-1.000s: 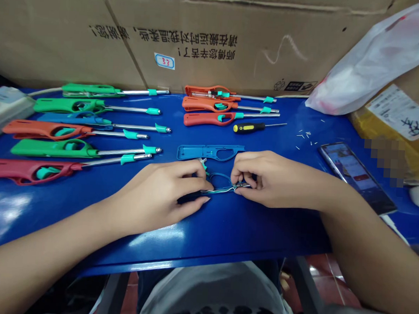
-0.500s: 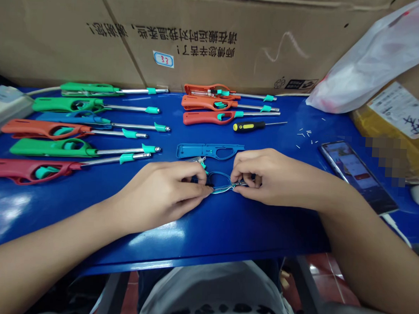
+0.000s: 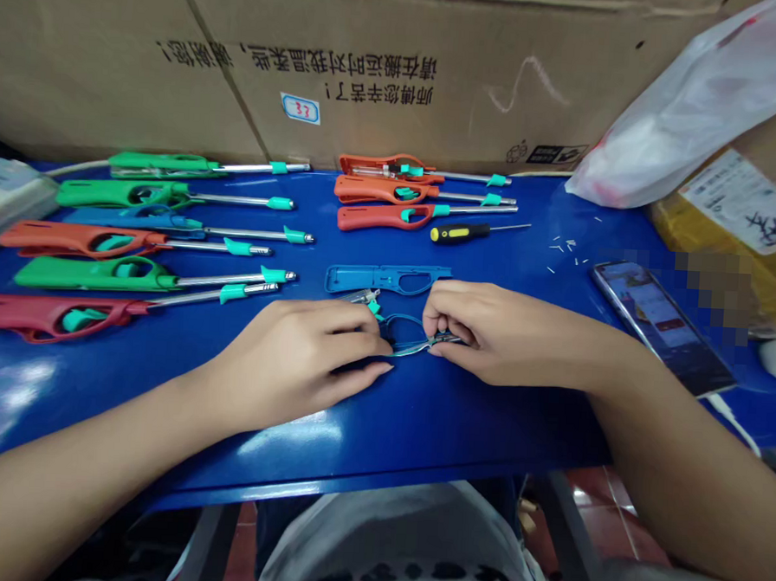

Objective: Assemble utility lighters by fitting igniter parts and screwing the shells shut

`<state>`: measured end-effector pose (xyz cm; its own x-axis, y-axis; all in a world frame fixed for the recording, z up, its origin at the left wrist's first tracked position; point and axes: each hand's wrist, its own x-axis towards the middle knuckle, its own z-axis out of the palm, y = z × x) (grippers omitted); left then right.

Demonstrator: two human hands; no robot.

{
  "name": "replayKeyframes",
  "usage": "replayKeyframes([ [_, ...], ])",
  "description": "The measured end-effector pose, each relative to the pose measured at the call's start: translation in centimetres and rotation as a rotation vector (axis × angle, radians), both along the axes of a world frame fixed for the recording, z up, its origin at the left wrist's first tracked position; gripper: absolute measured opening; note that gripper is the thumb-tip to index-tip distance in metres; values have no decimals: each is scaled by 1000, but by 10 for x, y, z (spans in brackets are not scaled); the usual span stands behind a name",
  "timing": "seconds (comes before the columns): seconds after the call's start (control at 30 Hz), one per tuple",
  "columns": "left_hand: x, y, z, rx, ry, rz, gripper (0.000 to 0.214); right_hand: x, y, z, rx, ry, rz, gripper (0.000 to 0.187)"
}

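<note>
On the blue table (image 3: 420, 431): 2 bare hands work over a blue shell (image 3: 407, 317), which lies in the middle.
Left hand (image 3: 306, 356): it covers the left part of the shell. Thumb and forefinger stand a little apart at the tips; whether the other fingers hold the shell, I cannot tell.
Right hand (image 3: 480, 330): thumb and forefinger are together, clamped on the silver tube (image 3: 449, 338) at the right end of the shell; the other fingers are bent.
Wire (image 3: 414, 351): pale, it runs between the hands along the near side of the shell.
Trigger (image 3: 374, 308): teal, just beyond the left fingers, beside a clear part (image 3: 362, 296).
Other shell (image 3: 353, 278): also blue, lying flat behind the hands.
Left lighters (image 3: 103, 272): 6 in a column, 3 green, 1 blue, 1 orange, 1 red, all pointing right.
Back lighters (image 3: 372, 218): 3, orange, before the carton (image 3: 376, 30); the rearmost shows its inside.
Screwdriver (image 3: 459, 234): black and yellow, in front of these 3.
Right side: white bits (image 3: 571, 245), a phone (image 3: 663, 322) and a bag (image 3: 690, 107).
</note>
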<state>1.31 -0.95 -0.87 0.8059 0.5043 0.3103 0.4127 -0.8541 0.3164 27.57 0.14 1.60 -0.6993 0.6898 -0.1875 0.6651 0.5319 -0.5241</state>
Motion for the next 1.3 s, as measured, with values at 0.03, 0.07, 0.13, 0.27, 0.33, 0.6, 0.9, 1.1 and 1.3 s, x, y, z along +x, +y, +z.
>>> replayKeyframes([
  [0.03,0,0,0,-2,-5,-1,13,0,0,0,-6,-2,0,4],
  [0.07,1,0,0,-7,-10,1,12,0,0,1,-13,-3,1,5],
  [0.13,1,1,-1,-24,-13,6,11,0,-1,1,-21,-4,3,6],
  [0.27,1,2,-2,-58,-13,13,11,1,0,0,-22,-2,12,7],
  [0.33,0,2,-2,-70,-16,15,11,1,0,-1,-17,2,14,7],
  [0.6,1,1,-1,-126,-25,45,10,1,0,-3,-10,15,10,8],
  [0.9,2,1,-1,-214,-58,91,11,1,1,-3,3,42,38,12],
  [1.1,2,1,-3,-224,-77,82,11,2,0,-2,4,60,46,11],
  [1.3,1,1,-3,-197,-85,78,11,0,0,1,0,60,44,11],
])
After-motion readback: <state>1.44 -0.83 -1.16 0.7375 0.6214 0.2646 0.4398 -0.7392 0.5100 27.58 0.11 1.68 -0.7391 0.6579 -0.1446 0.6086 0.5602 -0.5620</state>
